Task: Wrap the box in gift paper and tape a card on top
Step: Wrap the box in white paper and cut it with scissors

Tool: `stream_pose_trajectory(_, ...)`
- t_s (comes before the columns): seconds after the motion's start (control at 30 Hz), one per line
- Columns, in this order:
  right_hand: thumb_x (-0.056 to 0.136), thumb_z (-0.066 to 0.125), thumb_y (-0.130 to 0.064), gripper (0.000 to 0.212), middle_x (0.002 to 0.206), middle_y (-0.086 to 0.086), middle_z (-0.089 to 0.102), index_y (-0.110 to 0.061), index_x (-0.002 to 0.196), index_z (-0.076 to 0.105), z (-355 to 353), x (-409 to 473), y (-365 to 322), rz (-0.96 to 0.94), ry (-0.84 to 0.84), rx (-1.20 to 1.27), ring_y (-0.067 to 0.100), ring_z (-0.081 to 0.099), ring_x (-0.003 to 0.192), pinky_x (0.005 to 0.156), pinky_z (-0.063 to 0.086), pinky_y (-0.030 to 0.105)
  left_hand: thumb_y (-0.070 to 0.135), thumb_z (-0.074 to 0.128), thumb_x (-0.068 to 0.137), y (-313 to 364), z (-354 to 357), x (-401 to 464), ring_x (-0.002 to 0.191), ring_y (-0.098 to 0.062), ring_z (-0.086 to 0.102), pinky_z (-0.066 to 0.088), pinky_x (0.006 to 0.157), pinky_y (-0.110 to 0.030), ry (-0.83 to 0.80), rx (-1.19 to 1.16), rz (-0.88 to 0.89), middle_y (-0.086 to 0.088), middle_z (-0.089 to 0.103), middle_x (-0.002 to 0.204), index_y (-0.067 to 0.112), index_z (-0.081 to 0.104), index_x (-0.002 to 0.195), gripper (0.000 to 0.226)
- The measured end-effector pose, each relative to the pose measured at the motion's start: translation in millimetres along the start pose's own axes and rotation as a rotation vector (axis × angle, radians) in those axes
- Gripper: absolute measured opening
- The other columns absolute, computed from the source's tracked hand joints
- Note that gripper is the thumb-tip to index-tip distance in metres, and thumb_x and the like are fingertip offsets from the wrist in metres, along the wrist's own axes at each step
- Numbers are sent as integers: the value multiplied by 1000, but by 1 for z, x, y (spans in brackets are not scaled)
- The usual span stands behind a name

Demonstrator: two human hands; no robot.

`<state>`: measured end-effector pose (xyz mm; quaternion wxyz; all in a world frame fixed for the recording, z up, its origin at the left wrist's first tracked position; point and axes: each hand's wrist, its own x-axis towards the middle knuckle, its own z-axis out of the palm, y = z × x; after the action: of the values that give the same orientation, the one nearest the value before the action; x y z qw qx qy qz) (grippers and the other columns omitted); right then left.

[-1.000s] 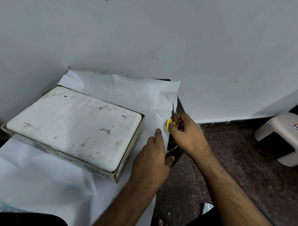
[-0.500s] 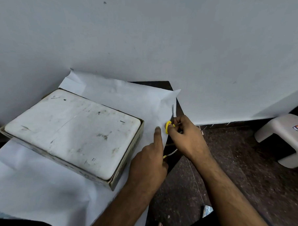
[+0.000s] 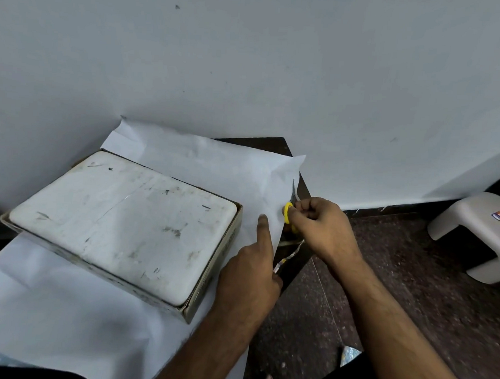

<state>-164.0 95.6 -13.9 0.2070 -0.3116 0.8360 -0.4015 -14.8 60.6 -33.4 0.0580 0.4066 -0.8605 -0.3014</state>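
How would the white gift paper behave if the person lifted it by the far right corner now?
Probably floppy: the gift paper is thin, creased, and its far corner already curls up. It likely would not slide free, since the box sits on it and the left hand presses it down. It may tear along the scissors cut.

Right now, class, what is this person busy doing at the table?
A person is trimming wrapping paper. The right hand grips yellow-handled scissors and cuts along the right edge of the white paper sheet, blades pointing away towards the wall. The left hand presses the sheet flat, index finger stretched beside the cut. A thin cut strip dangles off the edge. The box sits unwrapped on the paper. No card or tape is in view.
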Motion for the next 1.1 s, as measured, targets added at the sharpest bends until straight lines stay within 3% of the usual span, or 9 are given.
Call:
stream_pose_trajectory(0.2, 84, 62, -60, 27, 79, -10, 69, -34, 91, 62, 4, -3, 0, -40, 22, -56, 10, 65, 76, 79, 58, 47, 36, 63, 99, -2, 4, 1, 76, -13, 54, 38, 59, -25, 0, 18, -3, -3, 67, 104, 28, -18, 158, 101)
stream_pose_trajectory(0.4, 89, 64, -47, 16, 81, -10, 69, -32, 93, 62, 2, -1, 0, -52, 24, -68, 9, 65, 79, 80, 58, 47, 36, 65, 98, -3, 4, 0, 81, -13, 59, 40, 61, -26, 5, 38, -1, -2, 67, 105, 29, -18, 158, 103)
stream_pose_trajectory(0.6, 88, 62, -56, 23, 84, -10, 68, -34, 95, 60, 1, -1, 0, -50, 33, -74, 9, 64, 79, 79, 58, 46, 31, 65, 96, 1, 2, -3, 75, -14, 54, 35, 56, -26, -29, 78, -2, 2, 57, 90, 28, -18, 159, 105)
stream_pose_trajectory(0.7, 90, 64, -49, 18, 82, -10, 68, -33, 95, 60, 0, 0, 0, -59, 34, -80, 9, 64, 77, 79, 59, 46, 25, 66, 93, 2, 0, -3, 74, -14, 51, 37, 58, -26, -40, 90, 3, 1, 56, 89, 31, -14, 160, 104)
stream_pose_trajectory(0.8, 89, 63, -54, 22, 83, -10, 68, -34, 97, 60, 0, 0, 0, -53, 46, -63, 8, 64, 79, 80, 58, 46, 26, 66, 94, 1, 0, -3, 75, -14, 51, 41, 61, -27, -53, 98, 18, -1, 61, 93, 34, -13, 160, 103)
stream_pose_trajectory(0.97, 89, 61, -57, 24, 85, -11, 67, -35, 98, 57, 1, -1, 0, -30, 47, -62, 9, 65, 82, 82, 57, 47, 25, 64, 95, 0, 3, -4, 76, -14, 52, 43, 64, -30, -78, 131, 19, 2, 51, 88, 36, -16, 159, 103)
stream_pose_trajectory(1.1, 91, 61, -50, 18, 85, -11, 68, -34, 98, 57, 0, 0, 1, -29, 50, -79, 9, 65, 82, 81, 58, 46, 25, 65, 94, -2, 4, -2, 81, -17, 59, 53, 70, -34, -86, 136, 23, 1, 55, 88, 37, -18, 158, 105)
